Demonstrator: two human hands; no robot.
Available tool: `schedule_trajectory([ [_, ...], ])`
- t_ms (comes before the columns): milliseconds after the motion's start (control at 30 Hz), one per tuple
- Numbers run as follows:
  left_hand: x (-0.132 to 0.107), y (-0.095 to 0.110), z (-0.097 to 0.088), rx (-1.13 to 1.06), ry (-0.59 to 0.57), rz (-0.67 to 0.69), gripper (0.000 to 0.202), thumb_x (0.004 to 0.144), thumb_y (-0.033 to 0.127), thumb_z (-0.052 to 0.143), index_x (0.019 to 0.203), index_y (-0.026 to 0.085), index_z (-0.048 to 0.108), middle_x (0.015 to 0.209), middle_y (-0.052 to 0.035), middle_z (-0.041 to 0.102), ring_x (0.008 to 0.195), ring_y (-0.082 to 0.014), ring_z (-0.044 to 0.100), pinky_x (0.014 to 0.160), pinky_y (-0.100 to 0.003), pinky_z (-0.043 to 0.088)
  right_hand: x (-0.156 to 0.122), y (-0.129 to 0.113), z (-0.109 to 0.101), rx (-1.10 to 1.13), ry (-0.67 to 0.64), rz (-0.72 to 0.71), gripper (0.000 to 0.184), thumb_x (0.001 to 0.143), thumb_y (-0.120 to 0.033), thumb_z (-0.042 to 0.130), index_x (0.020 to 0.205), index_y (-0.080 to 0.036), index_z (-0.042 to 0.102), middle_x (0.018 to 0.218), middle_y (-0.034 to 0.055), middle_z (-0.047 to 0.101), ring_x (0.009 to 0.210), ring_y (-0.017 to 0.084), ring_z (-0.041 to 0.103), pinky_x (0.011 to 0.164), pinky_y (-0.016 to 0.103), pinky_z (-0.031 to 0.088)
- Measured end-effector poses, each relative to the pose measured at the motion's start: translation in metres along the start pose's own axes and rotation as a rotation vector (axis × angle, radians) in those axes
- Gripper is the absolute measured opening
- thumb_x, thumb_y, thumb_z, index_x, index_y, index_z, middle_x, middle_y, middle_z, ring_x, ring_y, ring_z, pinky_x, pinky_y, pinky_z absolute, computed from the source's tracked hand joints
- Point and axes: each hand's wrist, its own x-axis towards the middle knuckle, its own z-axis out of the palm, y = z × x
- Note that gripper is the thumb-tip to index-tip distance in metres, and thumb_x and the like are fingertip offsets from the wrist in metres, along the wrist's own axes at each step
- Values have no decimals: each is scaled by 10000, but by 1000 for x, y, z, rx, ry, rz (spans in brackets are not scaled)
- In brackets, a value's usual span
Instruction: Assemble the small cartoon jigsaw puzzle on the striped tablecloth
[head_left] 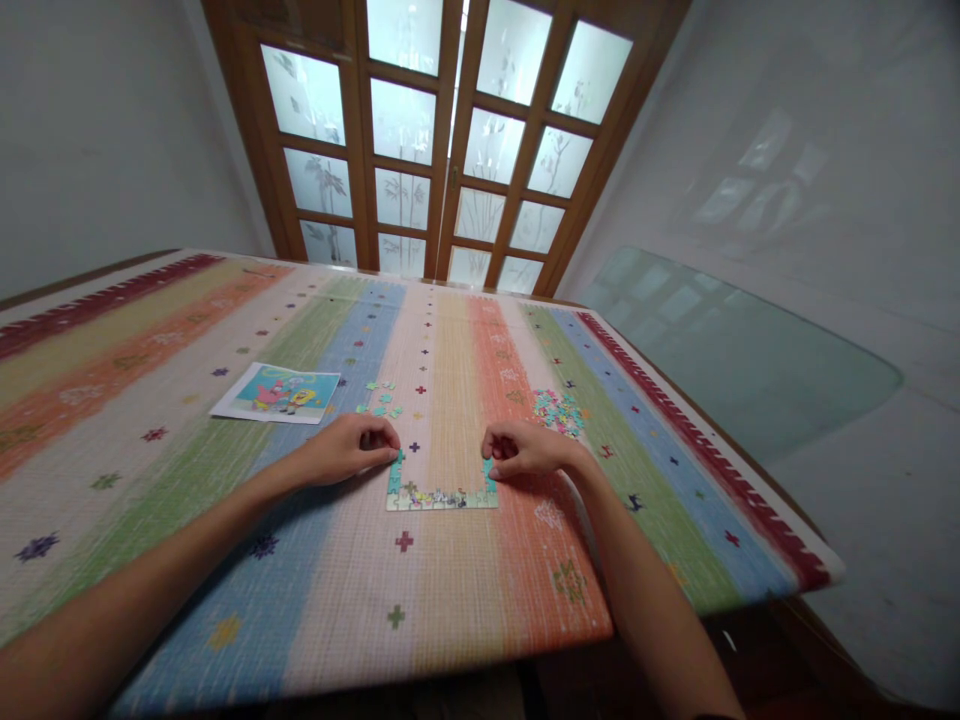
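Note:
A partly joined jigsaw puzzle border (442, 499) lies on the striped tablecloth in front of me, shaped like a U with its opening away from me. My left hand (358, 447) is closed, thumb and forefinger pinching a teal puzzle piece (397, 457) at the top of the border's left side. At the top of the right side, my right hand (525, 448) is closed too, its fingertips on a teal puzzle piece (490, 468) that they partly hide. Several loose teal pieces (382, 400) lie just beyond my left hand. A heap of mixed puzzle pieces (559, 410) sits beyond my right hand.
Left of the loose pieces lies a printed cartoon picture sheet (281, 393). The striped tablecloth (457, 590) covers the table, whose near edge runs below my arms. Wooden doors with frosted panes (405, 120) stand behind, and a glass panel (735, 350) leans at the right wall.

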Motion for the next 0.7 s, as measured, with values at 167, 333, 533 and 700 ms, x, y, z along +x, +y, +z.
schedule_trajectory([
  [167,1,-3,3,65,51,51,200,849,387,652,838,206,735,773,-36,699,692,-190,569,716,-326,448,0,-1,1,-7,3,8,214,730,-234,763,863,-207,598,691,-44,525,638,120,481,588,242,379],
  [333,2,-10,5,126,56,135,177,874,349,649,845,205,747,825,-51,711,779,-207,595,820,-361,459,-1,-1,0,-15,5,2,208,734,-226,760,863,-198,600,704,-45,533,641,119,484,599,242,387],
  [533,2,-13,7,183,45,202,216,933,359,597,885,199,735,898,-66,710,868,-221,615,863,-375,461,1,4,-1,-56,9,-48,89,813,-193,677,883,-181,623,763,-15,591,662,121,508,628,246,405],
  [700,3,-15,8,209,42,212,199,929,357,614,874,198,719,852,-51,697,819,-211,595,839,-367,459,2,4,-1,-55,4,-40,104,796,-178,687,875,-185,620,754,-18,592,654,120,517,612,242,399],
])
